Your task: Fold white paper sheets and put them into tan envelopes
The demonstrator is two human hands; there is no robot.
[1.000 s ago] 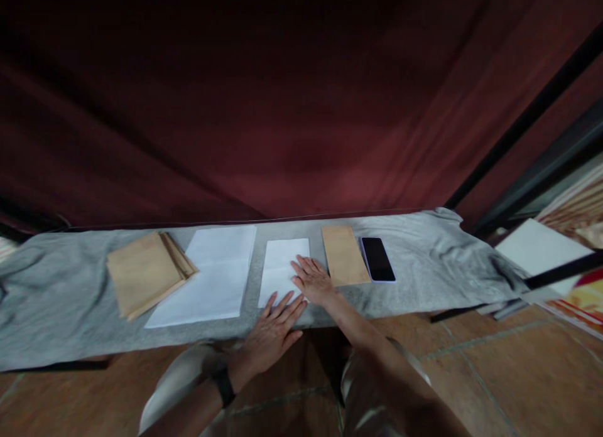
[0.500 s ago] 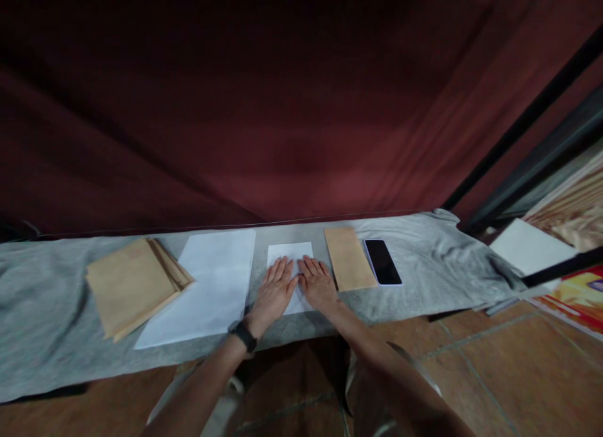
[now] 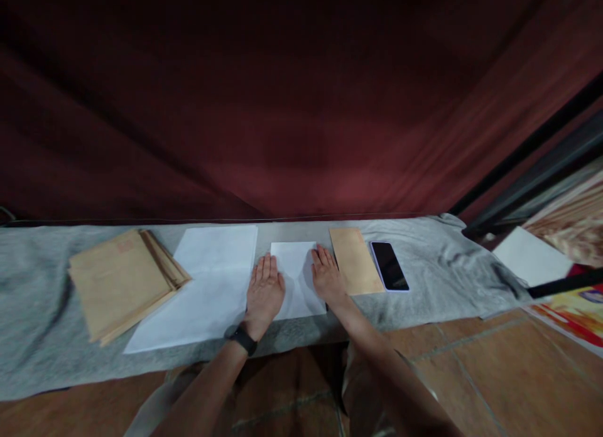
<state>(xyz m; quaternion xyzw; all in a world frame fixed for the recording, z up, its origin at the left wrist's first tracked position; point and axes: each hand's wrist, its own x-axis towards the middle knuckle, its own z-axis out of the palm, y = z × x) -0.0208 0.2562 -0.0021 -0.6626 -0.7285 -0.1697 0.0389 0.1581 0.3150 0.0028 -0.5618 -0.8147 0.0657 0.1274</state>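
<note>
A grey cloth [image 3: 447,267] covers the surface before you, backed by a dark red curtain [image 3: 301,110]. A stack of brown envelopes [image 3: 120,283] lies far left, white sheets [image 3: 207,286] beside it. Right of centre, one brown envelope [image 3: 355,261] rests just beside a dark phone [image 3: 389,265].

1. Left hand [image 3: 264,292] flat, palm down, on left edge of folded white paper [image 3: 298,279]; black wristband [image 3: 243,339] on that wrist.
2. Right hand [image 3: 327,279] flat on the paper's right edge, fingers spread.
3. Grey cloth [image 3: 438,274] covers the table.
4. Larger white sheet [image 3: 207,286] just left of the paper; stack of brown envelopes [image 3: 123,280] further left.
5. Single brown envelope [image 3: 355,269] just right of right hand, black phone [image 3: 389,265] beside it.
6. Dark red curtain [image 3: 301,110] behind.
</note>
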